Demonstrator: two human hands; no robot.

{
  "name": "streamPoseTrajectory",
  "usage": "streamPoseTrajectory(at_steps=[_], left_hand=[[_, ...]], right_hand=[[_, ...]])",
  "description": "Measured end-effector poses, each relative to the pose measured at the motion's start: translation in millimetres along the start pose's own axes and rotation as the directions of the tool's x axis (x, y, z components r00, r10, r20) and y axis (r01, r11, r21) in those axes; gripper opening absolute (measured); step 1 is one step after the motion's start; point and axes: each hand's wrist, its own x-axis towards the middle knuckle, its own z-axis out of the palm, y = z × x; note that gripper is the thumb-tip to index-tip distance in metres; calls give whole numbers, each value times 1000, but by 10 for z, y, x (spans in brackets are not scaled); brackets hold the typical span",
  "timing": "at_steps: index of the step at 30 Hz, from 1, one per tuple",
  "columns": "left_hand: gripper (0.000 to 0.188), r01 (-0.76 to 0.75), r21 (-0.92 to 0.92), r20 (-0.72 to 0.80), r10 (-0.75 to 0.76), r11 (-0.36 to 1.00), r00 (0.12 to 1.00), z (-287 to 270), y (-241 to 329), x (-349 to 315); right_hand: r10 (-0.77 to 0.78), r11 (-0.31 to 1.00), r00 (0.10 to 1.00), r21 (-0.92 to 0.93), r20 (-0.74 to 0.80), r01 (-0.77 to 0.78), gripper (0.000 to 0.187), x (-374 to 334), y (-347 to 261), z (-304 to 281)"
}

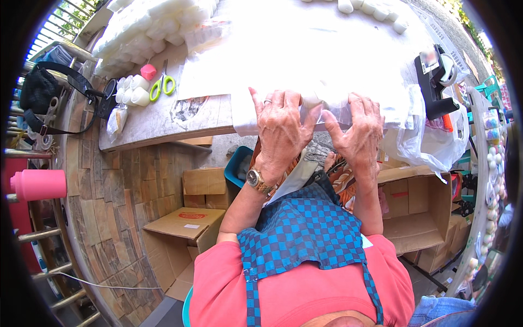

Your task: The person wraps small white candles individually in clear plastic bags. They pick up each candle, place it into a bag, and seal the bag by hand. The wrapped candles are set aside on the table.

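While both forearms reach up from the lower edge, the left hand (280, 131) and the right hand (358, 131) rest side by side at the near edge of the desk (158, 122). Both hands press on a clear plastic bag (327, 111) that lies over a white sheet (305, 54) at that edge. Left hand: fingers spread and curled over the bag, thumb meeting the plastic near the middle; ring on one finger, a wristwatch (255, 179) on the wrist. Right hand: fingers bent, grasping the bag's right part from above. The bag holds small white items, too blurred through the plastic to tell apart. The two thumbs sit near each other, the plastic bunched between them.

Further left on the desk: green-handled scissors (162, 85), just beside a cluster of small white bottles (133, 91), one with a pink cap (148, 71). A stack of white bottles in plastic wrap (147, 27) fills the far left corner. At the right edge a black device (433, 82) stands on the desk, with a white plastic bag (425, 141) hanging below it.

Below the desk: open cardboard boxes (185, 229) on a stone-tiled floor (120, 185), another box (419, 212) to the right. A black bag with straps (41, 90) sits far left, a pink cylinder (38, 184) below it. The person wears a pink shirt and a blue checked apron (302, 229).
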Motion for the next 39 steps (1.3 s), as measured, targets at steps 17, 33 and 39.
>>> streamPoseTrajectory(at_steps=[17,33,39], left_hand=[[14,54,-229,-76,-73,972,994,-533,297,416],[52,-383,-533,-260,284,755,923,171,-128,676],[52,28,-709,26,-14,704,1000,-198,-79,465]], right_hand=[[-54,909,969,390,-241,148,8,390,-136,-360],[-132,841,991,-528,6,116,29,785,237,-805],[-171,959,984,219,-53,178,27,787,-11,-695]])
